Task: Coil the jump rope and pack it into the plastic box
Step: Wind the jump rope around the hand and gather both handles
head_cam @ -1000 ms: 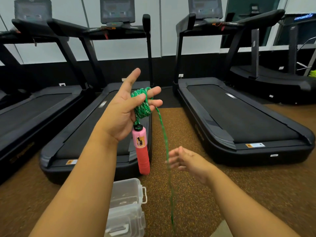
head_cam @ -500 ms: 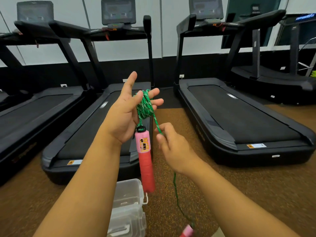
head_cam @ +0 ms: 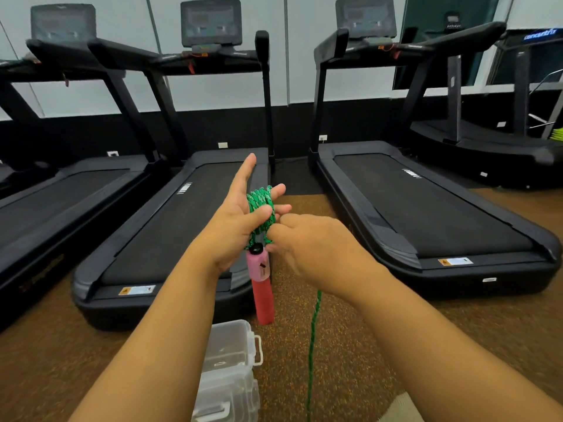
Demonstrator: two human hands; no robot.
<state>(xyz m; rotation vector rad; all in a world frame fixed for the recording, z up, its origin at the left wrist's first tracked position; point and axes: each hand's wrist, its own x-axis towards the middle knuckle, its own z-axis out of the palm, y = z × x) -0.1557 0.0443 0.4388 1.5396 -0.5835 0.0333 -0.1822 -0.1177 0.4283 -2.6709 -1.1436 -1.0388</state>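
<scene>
Fingers of the left hand are spread and mostly straight, palm turned up, with the green rope wound in several turns around the middle ones. The thumb lies across the turns and pins them. One pink handle hangs straight down from the coil, just below the heel of that hand.

The right hand is close against the coil from the right, fingers curled in at the rope; they seem to pinch the strand, though its back faces me and hides the tips. From under that wrist the free rope drops in a loose green line toward the floor and runs out of sight at the bottom edge.

By my reckoning the coiling is partly done: a fair bundle is on the hand, but a long tail is not yet wound and the second handle is nowhere to be seen. The clear box sits on the floor directly beneath the arms, holding nothing of the rope, and whether its lid is latched I cannot tell. Packing is all to come.

Both forearms reach out level in front of the body, hands meeting at about chest height over the end of a treadmill.
</scene>
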